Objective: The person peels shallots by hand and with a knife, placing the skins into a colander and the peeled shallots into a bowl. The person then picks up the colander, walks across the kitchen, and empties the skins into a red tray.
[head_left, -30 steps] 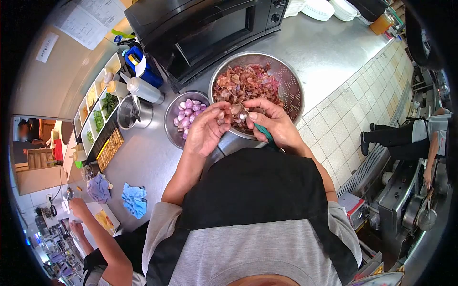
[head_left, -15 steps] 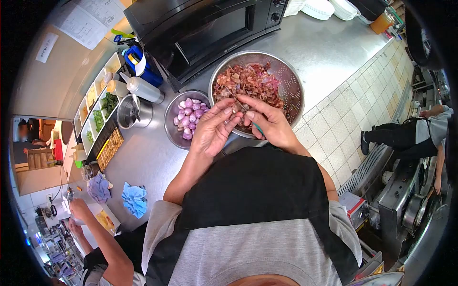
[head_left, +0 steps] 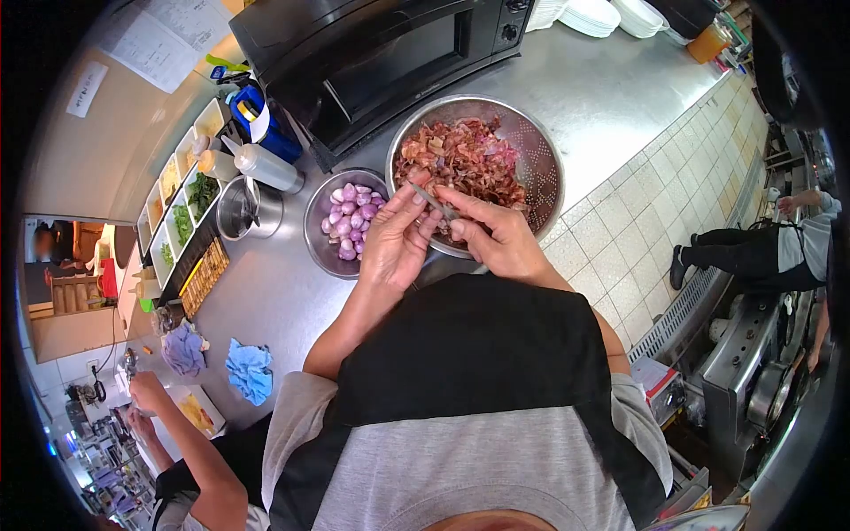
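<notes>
My left hand is closed, its fingertips pinching what looks like a shallot, mostly hidden by the fingers. My right hand grips a small knife, and its blade points up and left across the left fingertips. Both hands meet over the near edge of a perforated metal colander. Reddish-brown papery skins fill much of it. Left of the colander stands a metal bowl of peeled purple shallots, close beside my left hand.
A black oven stands behind the bowls. Left are a metal pot, squeeze bottle, garnish trays and a blue cloth. A co-worker's arm is lower left; another person stands far right.
The knife has turned in my right hand; its green handle, seen before, is now hidden. My left fingers have shifted slightly. At far right, the other person's arm has moved.
</notes>
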`<state>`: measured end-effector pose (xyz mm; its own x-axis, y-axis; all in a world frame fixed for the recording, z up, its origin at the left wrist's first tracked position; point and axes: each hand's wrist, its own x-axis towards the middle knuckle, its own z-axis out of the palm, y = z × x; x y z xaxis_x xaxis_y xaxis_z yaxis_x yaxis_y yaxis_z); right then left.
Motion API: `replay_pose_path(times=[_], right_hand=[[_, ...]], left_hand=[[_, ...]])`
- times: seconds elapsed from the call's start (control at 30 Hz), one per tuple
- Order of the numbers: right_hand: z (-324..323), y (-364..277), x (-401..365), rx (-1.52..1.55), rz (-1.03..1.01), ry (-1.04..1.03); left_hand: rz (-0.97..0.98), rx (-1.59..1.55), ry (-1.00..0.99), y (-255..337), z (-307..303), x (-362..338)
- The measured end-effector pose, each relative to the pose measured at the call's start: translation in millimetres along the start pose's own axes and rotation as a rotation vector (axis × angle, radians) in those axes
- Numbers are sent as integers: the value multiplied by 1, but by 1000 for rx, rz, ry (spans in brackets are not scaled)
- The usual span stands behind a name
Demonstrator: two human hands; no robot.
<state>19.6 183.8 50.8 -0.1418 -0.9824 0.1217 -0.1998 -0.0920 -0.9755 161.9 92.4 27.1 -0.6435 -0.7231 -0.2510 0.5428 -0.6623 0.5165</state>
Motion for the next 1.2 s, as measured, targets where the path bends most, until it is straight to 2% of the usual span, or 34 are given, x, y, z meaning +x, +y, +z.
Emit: replay_pose_path(times=[0.17,0.23,0.37,0.43,0.47,0.53,0.6,0.67,0.9,0.97,1.0,1.07,1.1,1.17,1.2], right_hand=[[1,3,0,-27,-26,34],[1,12,3,-193,-226,71],[-2,19,4,-359,-339,108],[-5,4,3,263,268,-22],[-8,3,3,263,268,-23],[-16,2,6,680,396,-122],[-14,1,5,684,382,-120],[-12,2,4,449,298,-121],[-7,-1,2,209,294,-65],[-6,2,2,113,133,-20],[-7,2,3,114,134,-19],[-11,4,5,385,315,-70],[-13,4,5,385,315,-71],[-16,4,6,643,381,-95],[-15,3,6,642,381,-96]], left_hand=[[17,-19,-54,-7,-3,0],[36,-17,-23,-9,-3,0],[44,3,1,-7,-2,0],[13,3,-9,-5,-6,1],[14,3,-8,-3,-4,1],[3,67,-2,0,0,0],[20,90,6,0,-1,1],[33,114,12,-1,-2,1],[110,248,29,-2,-3,3],[111,264,18,-2,-4,3],[115,277,20,-2,-4,3],[119,290,23,-1,-3,3],[87,252,-11,0,-3,2],[59,212,-43,1,-2,2],[53,205,-32,1,-1,1]])
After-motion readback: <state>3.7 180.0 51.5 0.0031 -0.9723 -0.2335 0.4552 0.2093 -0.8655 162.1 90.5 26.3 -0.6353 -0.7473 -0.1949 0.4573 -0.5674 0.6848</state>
